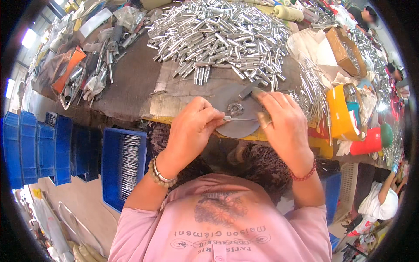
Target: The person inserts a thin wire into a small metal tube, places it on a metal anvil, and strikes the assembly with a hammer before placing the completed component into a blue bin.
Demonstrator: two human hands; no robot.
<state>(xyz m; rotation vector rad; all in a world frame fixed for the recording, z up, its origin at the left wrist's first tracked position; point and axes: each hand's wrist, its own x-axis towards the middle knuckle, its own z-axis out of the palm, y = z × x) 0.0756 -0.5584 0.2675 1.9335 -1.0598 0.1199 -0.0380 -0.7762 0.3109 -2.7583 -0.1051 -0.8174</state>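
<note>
Grey round disc (235, 114) beneath fingers (217, 117) pinching thin rod (242, 119)

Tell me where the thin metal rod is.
Head view, centre: the thin metal rod spans between left hand and right hand, over the grey round plate.

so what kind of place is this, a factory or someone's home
Most likely a small factory or assembly workshop. A big heap of short metal tubes covers the workbench, blue bins hold more rods, and both hands, left and right, work a thin metal pin.
</note>
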